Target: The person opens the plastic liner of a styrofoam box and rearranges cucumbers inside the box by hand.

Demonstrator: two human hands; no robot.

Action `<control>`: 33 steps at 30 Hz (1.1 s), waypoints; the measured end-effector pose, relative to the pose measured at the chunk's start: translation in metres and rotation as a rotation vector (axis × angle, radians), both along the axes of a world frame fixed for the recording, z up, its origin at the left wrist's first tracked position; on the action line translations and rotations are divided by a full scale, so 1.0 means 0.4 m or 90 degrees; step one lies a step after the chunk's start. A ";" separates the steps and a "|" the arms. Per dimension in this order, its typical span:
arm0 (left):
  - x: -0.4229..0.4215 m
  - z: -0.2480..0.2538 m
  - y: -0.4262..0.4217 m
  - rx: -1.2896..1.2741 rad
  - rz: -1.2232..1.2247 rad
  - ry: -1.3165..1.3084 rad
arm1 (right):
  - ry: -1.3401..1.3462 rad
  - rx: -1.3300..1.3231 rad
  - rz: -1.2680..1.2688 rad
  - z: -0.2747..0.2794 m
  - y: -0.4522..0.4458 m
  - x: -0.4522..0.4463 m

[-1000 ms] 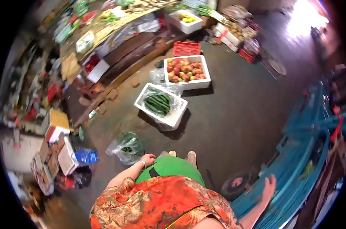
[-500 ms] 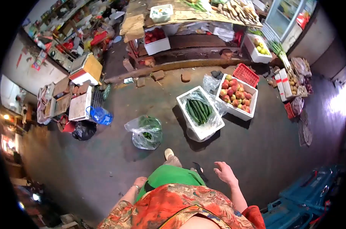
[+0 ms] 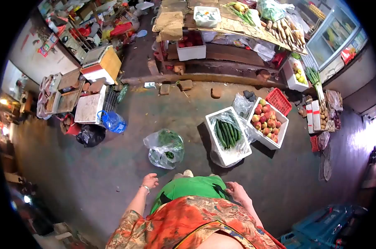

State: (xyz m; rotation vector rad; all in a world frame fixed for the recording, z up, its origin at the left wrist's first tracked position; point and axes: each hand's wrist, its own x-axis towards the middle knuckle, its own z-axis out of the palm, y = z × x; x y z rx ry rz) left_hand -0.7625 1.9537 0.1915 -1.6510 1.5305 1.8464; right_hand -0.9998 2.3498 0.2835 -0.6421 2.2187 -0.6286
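Observation:
My left hand (image 3: 150, 181) hangs at the left of my green apron (image 3: 192, 187), fingers loosely bent and holding nothing I can see. Just beyond it on the floor sits a clear plastic bag of green vegetables (image 3: 167, 153). At the apron's right side is my right hand (image 3: 236, 191), its fingers half curled and apparently bare. Ahead of that hand stands a white foam box (image 3: 234, 160), lined with plastic, holding long green cucumbers (image 3: 227, 133). Touching or nearly touching it is a second foam box (image 3: 283, 129) of red-yellow peaches (image 3: 266, 121).
A low step (image 3: 155, 78) and a produce stall (image 3: 233, 31) lie ahead. Several bricks (image 3: 216, 92) dot the floor before it. At left are a blue water jug (image 3: 113, 122) and a black bag (image 3: 90, 135); at lower right, a blue vehicle (image 3: 327, 226).
My body has moved forward, so the bag and boxes are nearer. My left hand has swung forward; my right hand has come back in beside the apron.

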 end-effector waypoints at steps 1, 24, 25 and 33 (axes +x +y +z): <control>-0.019 0.001 -0.015 -0.009 0.001 -0.004 | 0.002 0.002 0.007 0.000 -0.006 -0.016; -0.341 -0.235 -0.035 0.121 -0.042 0.206 | -0.150 -0.044 -0.289 -0.247 -0.084 -0.833; -0.396 -0.122 -0.039 -0.007 -0.115 0.100 | -0.154 -0.046 -0.294 -0.261 -0.099 -0.855; -0.284 -0.477 -0.260 0.239 0.016 0.220 | -0.129 0.002 -0.133 -0.232 -0.359 -0.844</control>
